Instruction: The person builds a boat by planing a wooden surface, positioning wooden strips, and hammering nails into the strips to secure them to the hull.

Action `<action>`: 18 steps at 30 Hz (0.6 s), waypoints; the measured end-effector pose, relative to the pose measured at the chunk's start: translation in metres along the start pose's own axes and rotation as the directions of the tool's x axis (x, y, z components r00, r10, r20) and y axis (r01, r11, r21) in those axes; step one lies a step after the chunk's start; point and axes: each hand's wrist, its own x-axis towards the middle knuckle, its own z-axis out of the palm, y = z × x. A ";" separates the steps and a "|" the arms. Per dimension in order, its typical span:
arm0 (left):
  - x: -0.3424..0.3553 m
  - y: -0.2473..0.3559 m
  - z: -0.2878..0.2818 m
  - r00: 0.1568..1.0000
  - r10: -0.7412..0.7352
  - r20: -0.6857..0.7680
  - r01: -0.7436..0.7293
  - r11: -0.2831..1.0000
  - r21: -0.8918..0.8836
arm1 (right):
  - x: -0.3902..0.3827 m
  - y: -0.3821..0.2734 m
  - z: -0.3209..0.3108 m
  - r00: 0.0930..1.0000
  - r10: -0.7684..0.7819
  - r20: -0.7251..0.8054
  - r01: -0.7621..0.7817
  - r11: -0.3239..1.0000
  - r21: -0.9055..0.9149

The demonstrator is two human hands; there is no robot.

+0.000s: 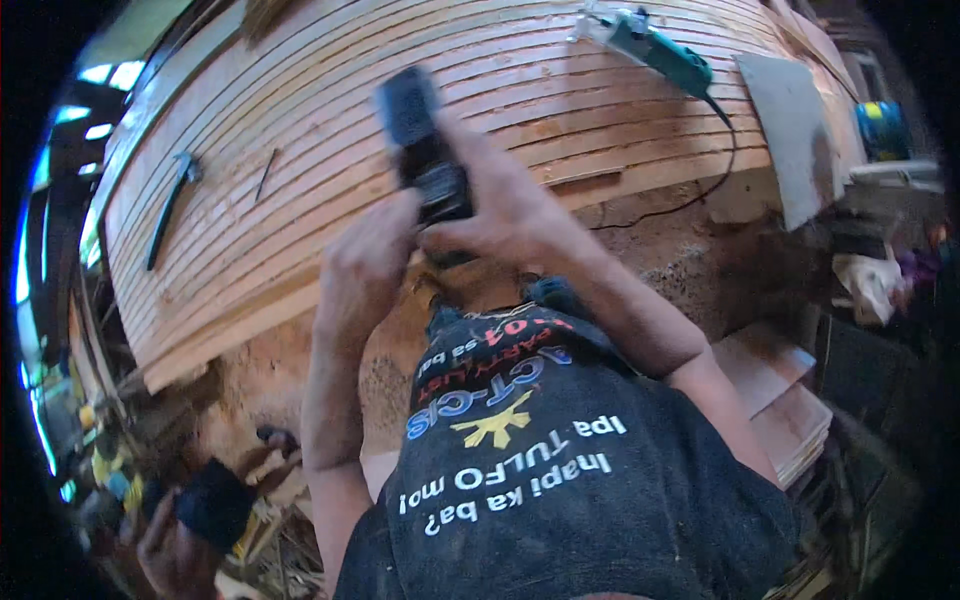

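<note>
Hands [368, 248] both curled closed, gripping dark, blurred handheld object [424, 150].

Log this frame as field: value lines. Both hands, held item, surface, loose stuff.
left hand: on the dark object
right hand: gripping the same object
held item: blocky, motion-blurred; exact kind unclear
surface: wooden panel with dark parallel lines
left side of panel: hammer, thin stick
far right of panel: green power tool with cord
right of power tool: flat grey sheet
</note>
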 end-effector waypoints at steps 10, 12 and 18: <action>-0.034 -0.071 0.013 0.729 -0.484 -0.484 0.512 0.855 -0.084 | -0.057 0.048 -0.114 0.987 0.087 -0.131 0.057 0.580 0.813; -0.107 -0.115 0.026 0.413 -0.697 -0.586 0.817 0.568 -0.099 | -0.068 0.040 -0.129 0.982 0.076 -0.173 0.106 0.539 0.836; -0.166 -0.159 0.076 -0.004 -0.840 -0.543 0.972 0.125 -0.201 | -0.080 0.034 -0.129 0.976 0.109 -0.186 0.112 0.478 0.871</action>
